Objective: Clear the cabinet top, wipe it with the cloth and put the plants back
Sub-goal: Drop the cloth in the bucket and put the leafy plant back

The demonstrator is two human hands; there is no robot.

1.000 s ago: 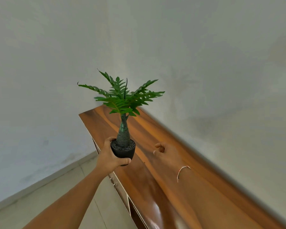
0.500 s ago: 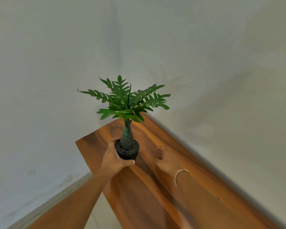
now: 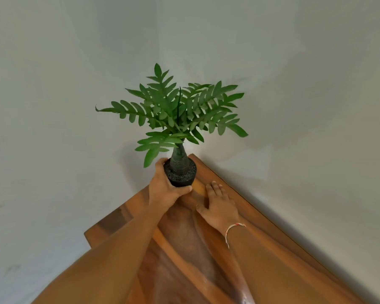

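A small green plant [image 3: 176, 110] with fern-like leaves and a ribbed stem stands in a round black pot [image 3: 181, 175]. My left hand [image 3: 165, 189] is wrapped around the pot's left side and holds it at the far corner of the glossy wooden cabinet top [image 3: 261, 220]; whether the pot's base touches the wood I cannot tell. My right hand [image 3: 218, 205] lies flat on the cabinet top just right of the pot, fingers stretched out, with a thin bracelet at the wrist. No cloth is in view.
Pale walls [image 3: 294, 84] meet in a corner right behind the plant. The cabinet's back edge runs along the right wall, and its left edge [image 3: 110, 216] drops off beside my left forearm.
My left hand has carried the plant forward, from the cabinet's front edge to its far corner. My right hand went from loosely curled above the wood to lying flat on it.
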